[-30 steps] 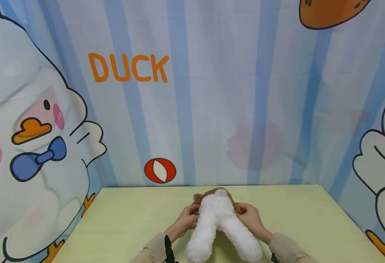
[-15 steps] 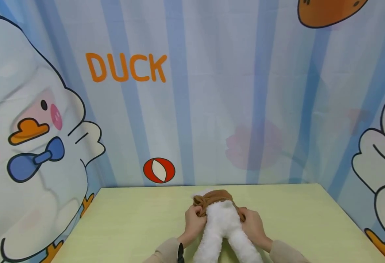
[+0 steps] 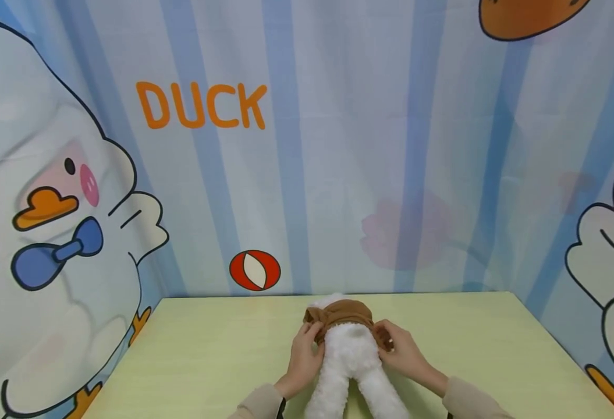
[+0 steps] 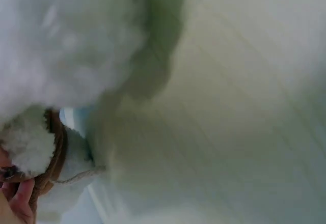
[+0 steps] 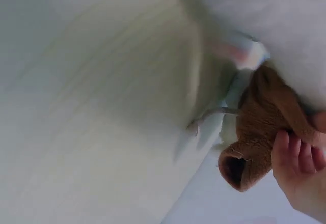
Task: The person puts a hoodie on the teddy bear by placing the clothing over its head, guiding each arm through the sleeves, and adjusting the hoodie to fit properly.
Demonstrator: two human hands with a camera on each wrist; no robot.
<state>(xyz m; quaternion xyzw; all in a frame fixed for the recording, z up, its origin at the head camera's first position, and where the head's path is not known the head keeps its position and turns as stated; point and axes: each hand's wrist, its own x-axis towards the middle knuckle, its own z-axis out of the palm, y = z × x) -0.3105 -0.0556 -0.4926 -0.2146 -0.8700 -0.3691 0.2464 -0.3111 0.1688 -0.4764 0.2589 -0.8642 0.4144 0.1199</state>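
Observation:
On the table, a white fluffy plush toy [image 3: 352,349] lies with its two legs toward me. A small brown garment [image 3: 345,312] wraps across its upper part, and a bit of white fluff shows beyond it. At the garment's left side, my left hand [image 3: 305,358] pinches the edge. My right hand [image 3: 403,352] pinches the opposite edge. In the right wrist view the brown fleece has a short, open-ended sleeve [image 5: 242,167] and a thin cord [image 5: 214,111]. White fluff fills much of the left wrist view, where my left fingers [image 4: 23,198] grip the brown edge.
The pale yellow table [image 3: 217,343] ends at a blue-and-white striped curtain [image 3: 333,145] printed with ducks and the word DUCK. Another printed curtain panel stands at each side.
The brown garment, mostly behind the toy a second ago, now shows as a band across its upper part. Both hands have shifted along with it, the left slightly to the right.

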